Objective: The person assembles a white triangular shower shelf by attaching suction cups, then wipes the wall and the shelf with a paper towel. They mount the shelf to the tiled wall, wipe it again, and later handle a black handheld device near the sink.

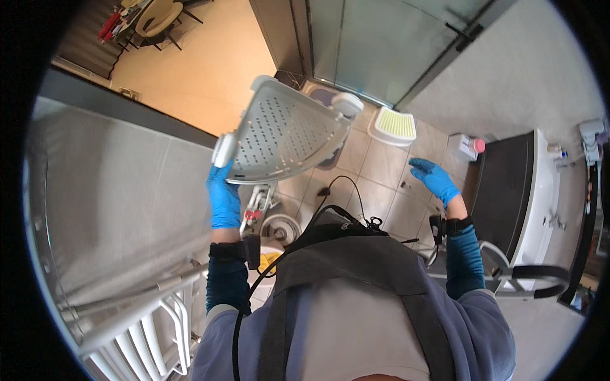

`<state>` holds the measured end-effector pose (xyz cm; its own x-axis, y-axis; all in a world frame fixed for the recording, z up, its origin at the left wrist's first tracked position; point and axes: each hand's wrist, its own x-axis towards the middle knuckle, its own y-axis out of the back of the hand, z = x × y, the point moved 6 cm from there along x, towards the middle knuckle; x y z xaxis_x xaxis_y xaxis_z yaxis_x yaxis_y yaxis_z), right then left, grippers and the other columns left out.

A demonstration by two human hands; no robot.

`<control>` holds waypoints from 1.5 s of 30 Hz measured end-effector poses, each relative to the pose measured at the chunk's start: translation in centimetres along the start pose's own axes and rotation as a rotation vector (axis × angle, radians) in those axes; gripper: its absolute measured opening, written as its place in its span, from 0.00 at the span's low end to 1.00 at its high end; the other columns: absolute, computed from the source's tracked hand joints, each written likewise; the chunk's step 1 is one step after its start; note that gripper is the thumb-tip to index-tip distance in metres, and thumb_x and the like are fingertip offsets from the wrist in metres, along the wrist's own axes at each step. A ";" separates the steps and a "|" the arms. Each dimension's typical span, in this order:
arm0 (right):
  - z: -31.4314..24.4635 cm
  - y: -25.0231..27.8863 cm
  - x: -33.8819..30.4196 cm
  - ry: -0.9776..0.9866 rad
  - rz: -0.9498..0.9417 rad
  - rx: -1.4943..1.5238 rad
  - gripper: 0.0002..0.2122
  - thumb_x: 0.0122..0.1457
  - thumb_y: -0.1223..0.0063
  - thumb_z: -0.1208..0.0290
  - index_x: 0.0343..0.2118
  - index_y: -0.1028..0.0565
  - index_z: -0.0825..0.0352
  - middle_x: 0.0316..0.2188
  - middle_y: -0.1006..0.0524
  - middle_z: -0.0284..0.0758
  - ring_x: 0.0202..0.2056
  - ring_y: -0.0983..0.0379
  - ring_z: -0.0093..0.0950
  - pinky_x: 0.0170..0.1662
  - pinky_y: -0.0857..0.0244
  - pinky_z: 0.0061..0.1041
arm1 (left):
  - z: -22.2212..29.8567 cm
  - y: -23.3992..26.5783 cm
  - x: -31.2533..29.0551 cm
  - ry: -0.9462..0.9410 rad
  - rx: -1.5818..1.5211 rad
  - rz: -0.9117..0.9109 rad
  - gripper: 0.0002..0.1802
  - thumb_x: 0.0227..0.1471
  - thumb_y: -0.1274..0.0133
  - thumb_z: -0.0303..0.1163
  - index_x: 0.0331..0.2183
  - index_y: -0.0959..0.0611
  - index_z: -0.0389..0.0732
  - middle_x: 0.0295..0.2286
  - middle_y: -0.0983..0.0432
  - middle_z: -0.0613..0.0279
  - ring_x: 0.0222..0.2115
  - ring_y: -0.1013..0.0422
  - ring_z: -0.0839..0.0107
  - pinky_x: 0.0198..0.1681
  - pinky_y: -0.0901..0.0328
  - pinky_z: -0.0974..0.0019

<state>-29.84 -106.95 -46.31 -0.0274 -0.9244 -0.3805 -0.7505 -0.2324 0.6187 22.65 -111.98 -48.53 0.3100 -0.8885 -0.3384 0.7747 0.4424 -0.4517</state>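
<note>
Beige floor tiles (381, 166) and grey wall tiles: a bathroom. Left hand (223, 195) grips the edge of a white perforated corner shelf (286, 130), held up over the floor. Right hand (434, 180) is open and empty, right of the shelf, near a dark vanity (505, 184).

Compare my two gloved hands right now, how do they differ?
The left hand is raised and grips the corner of a grey perforated corner shelf; the right hand holds nothing. The left hand's fingers are closed on the shelf's edge, while the right hand's are spread open over the tiled floor. Both wear blue gloves and dark wristbands.
</note>
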 end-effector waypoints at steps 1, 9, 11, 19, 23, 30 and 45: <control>-0.6 0.9 1.2 0.023 0.021 -0.099 0.20 0.56 0.46 0.64 0.51 0.29 0.66 0.47 0.26 0.44 0.47 0.28 0.34 0.50 0.37 0.26 | 0.4 -1.2 1.6 0.003 0.024 0.006 0.23 0.48 0.47 0.26 0.48 0.25 0.38 0.39 0.25 0.63 0.38 0.28 0.71 0.39 0.32 0.65; -4.3 6.2 11.8 0.052 0.216 -0.429 0.20 0.55 0.44 0.62 0.50 0.29 0.64 0.50 0.28 0.44 0.52 0.32 0.34 0.52 0.38 0.28 | 5.0 -8.5 12.7 -0.127 0.053 -0.049 0.19 0.48 0.49 0.21 0.45 0.23 0.36 0.36 0.25 0.62 0.34 0.28 0.73 0.35 0.34 0.71; -4.9 6.6 15.3 0.030 0.060 -0.220 0.22 0.54 0.44 0.59 0.50 0.29 0.63 0.55 0.34 0.45 0.54 0.35 0.36 0.54 0.40 0.29 | 5.9 -9.2 14.9 -0.119 0.078 0.026 0.18 0.49 0.50 0.22 0.45 0.23 0.35 0.37 0.25 0.60 0.33 0.28 0.73 0.35 0.33 0.71; -15.1 7.9 34.3 0.164 -0.230 -0.168 0.24 0.54 0.47 0.55 0.51 0.30 0.65 0.53 0.32 0.46 0.54 0.35 0.39 0.55 0.41 0.32 | 9.4 -10.5 23.7 -0.157 0.046 0.266 0.17 0.50 0.51 0.23 0.44 0.24 0.34 0.34 0.24 0.60 0.32 0.27 0.71 0.32 0.31 0.69; -23.1 6.9 44.3 0.275 -0.337 -0.354 0.25 0.56 0.51 0.53 0.50 0.30 0.68 0.47 0.27 0.46 0.49 0.30 0.41 0.52 0.38 0.32 | 12.7 -9.9 27.5 -0.193 0.047 0.418 0.17 0.49 0.50 0.26 0.43 0.24 0.34 0.33 0.25 0.60 0.31 0.27 0.72 0.32 0.31 0.70; -38.1 1.6 56.3 0.564 -0.525 -0.315 0.24 0.56 0.50 0.57 0.50 0.31 0.71 0.47 0.27 0.49 0.48 0.30 0.42 0.51 0.37 0.33 | 18.1 -7.8 29.9 -0.315 0.014 0.652 0.14 0.49 0.49 0.28 0.40 0.22 0.40 0.32 0.26 0.66 0.33 0.30 0.74 0.33 0.33 0.68; -73.6 -20.2 68.6 0.981 -0.721 -0.402 0.22 0.57 0.52 0.62 0.53 0.34 0.67 0.50 0.30 0.47 0.45 0.28 0.40 0.50 0.35 0.35 | 29.9 4.8 45.7 -0.433 -0.117 0.758 0.16 0.47 0.49 0.24 0.41 0.22 0.36 0.33 0.26 0.65 0.31 0.31 0.76 0.32 0.35 0.72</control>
<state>32.04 -187.93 -34.26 0.9245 -0.3471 -0.1573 -0.1367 -0.6874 0.7133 56.99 -154.14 -41.50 0.9179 -0.3085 -0.2495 0.2217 0.9203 -0.3222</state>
